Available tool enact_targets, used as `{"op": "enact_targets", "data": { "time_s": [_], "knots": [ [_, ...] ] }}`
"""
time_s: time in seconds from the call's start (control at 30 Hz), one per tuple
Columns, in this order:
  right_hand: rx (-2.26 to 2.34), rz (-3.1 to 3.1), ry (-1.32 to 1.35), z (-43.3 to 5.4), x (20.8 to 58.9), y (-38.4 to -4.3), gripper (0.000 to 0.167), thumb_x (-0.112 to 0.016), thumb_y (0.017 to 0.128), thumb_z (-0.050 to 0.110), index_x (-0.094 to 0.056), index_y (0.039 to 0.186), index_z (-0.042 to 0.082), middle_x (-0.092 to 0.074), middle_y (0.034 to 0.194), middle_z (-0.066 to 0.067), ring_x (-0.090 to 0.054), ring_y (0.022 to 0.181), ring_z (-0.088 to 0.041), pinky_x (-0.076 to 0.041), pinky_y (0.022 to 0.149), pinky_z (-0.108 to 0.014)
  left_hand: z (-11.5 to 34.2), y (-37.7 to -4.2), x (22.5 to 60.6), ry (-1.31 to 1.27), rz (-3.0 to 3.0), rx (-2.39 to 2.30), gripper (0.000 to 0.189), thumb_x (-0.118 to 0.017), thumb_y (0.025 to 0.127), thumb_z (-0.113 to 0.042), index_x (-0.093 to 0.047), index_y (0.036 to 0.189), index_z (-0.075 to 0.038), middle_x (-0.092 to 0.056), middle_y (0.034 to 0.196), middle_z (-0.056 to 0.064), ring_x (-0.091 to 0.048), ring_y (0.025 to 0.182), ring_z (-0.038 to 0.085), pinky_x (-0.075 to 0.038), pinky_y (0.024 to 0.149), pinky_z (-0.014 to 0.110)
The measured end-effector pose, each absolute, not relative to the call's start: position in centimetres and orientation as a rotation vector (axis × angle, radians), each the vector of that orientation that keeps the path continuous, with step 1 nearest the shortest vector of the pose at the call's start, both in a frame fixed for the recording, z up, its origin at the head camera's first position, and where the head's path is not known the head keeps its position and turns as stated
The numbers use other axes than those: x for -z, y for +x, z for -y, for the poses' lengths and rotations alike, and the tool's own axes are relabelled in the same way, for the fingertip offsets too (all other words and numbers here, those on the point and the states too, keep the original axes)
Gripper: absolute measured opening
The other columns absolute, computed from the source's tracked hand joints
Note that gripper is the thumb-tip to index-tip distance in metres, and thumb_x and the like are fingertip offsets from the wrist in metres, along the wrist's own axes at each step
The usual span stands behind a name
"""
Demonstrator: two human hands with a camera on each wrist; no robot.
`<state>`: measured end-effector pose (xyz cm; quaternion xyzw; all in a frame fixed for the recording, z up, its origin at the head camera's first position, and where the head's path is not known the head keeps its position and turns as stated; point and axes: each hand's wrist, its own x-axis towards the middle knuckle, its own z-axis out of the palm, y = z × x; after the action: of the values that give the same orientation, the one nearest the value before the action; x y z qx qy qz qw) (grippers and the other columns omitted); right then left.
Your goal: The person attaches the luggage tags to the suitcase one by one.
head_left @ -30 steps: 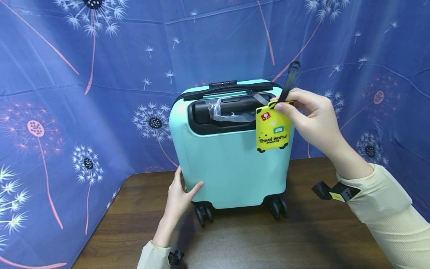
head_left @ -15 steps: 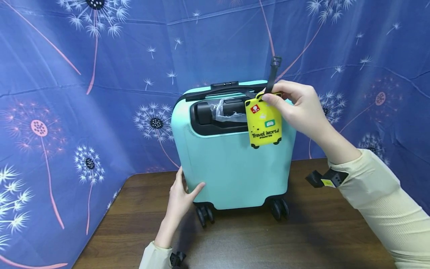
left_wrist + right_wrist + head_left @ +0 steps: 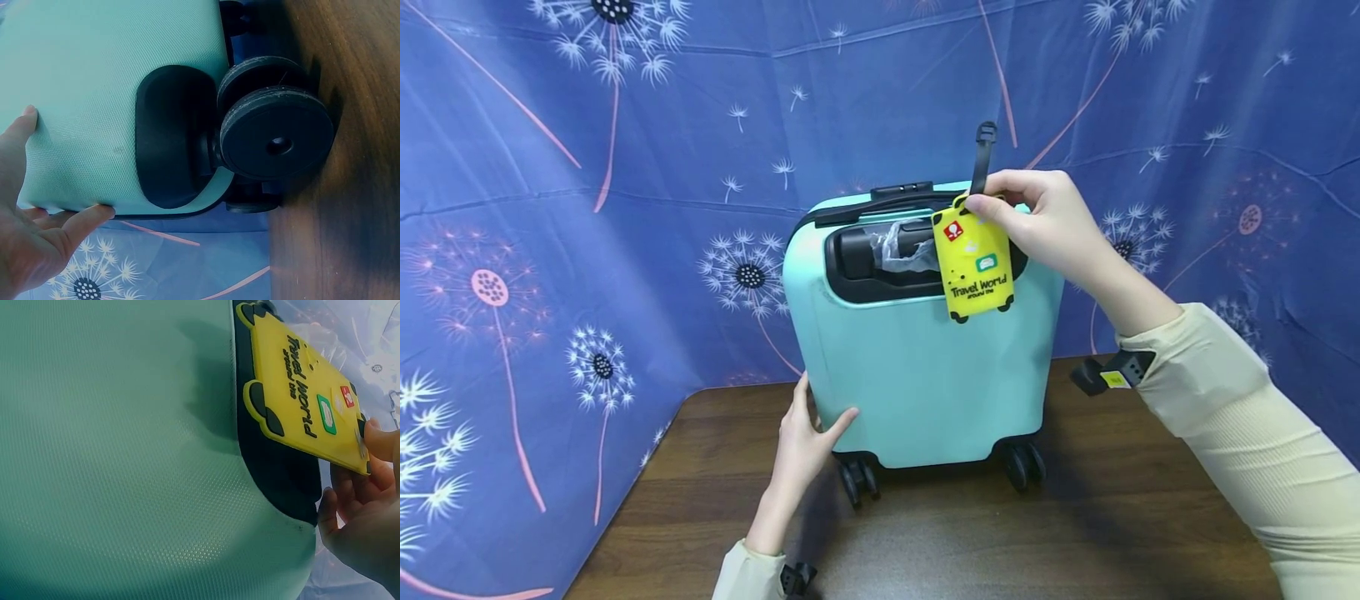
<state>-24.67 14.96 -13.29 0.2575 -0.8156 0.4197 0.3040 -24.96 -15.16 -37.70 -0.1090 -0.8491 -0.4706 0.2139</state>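
Your right hand (image 3: pixel 1052 218) pinches the yellow luggage tag (image 3: pixel 974 271) near its top, in front of the black handle recess (image 3: pixel 863 287) of the mint suitcase (image 3: pixel 925 379). Your left hand (image 3: pixel 800 440) lies spread against its lower side, near 1 pair of black wheels (image 3: pixel 858 478).

Curtained corner — dandelion cloth (image 3: pixel 647 275), tabletop (image 3: pixel 955 542)
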Motion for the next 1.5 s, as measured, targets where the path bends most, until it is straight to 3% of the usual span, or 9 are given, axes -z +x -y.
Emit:
{"op": "enact_targets", "data": {
  "time_s": [0.53, 0.73, 1.03, 1.5],
  "knots": [
    [-1.036, 2.246, 0.676, -14.9, 12.7, -26.4, 0.021, -0.063, 0.09, 0.024, -0.069, 0.094, 0.004, -0.058, 0.072, 0.0, -0.049, 0.066, -0.014, -0.039, 0.056, -0.019, 15.2, -25.0, 37.8, -0.309, 2.341, 1.325, 0.091, -0.07, 0.079, -0.049, -0.02, 0.149, -0.022, -0.047, 0.138, 0.008, -0.05, 0.124, 0.026, -0.051, 0.089, 0.045],
    [-1.052, 2.304, 0.674, -14.7, 12.4, -26.6, 0.023, -0.064, 0.09, 0.027, -0.069, 0.096, 0.005, -0.063, 0.077, -0.002, -0.054, 0.065, -0.014, -0.043, 0.056, -0.017, 15.2, -25.0, 37.8, -0.313, 2.335, 1.323, 0.091, -0.071, 0.078, -0.048, -0.019, 0.149, -0.022, -0.046, 0.139, 0.008, -0.049, 0.125, 0.026, -0.051, 0.09, 0.045],
    [-0.962, 2.449, 0.629, -14.3, 11.4, -26.6, 0.027, -0.061, 0.091, 0.033, -0.068, 0.093, 0.006, -0.058, 0.077, -0.008, -0.049, 0.067, -0.017, -0.036, 0.056, -0.023, 15.1, -24.9, 37.8, -0.308, 2.344, 1.335, 0.092, -0.071, 0.079, -0.048, -0.018, 0.15, -0.022, -0.045, 0.141, 0.007, -0.049, 0.125, 0.026, -0.05, 0.091, 0.045],
    [-0.935, 2.567, 0.595, -13.8, 10.7, -27.3, 0.03, -0.059, 0.091, 0.036, -0.062, 0.1, 0.007, -0.059, 0.091, -0.009, -0.052, 0.077, -0.02, -0.042, 0.065, -0.023, 15.1, -24.9, 38.0, -0.292, 2.341, 1.343, 0.092, -0.071, 0.078, -0.049, -0.02, 0.149, -0.021, -0.042, 0.143, 0.007, -0.047, 0.128, 0.027, -0.051, 0.09, 0.045]
  ]
}}
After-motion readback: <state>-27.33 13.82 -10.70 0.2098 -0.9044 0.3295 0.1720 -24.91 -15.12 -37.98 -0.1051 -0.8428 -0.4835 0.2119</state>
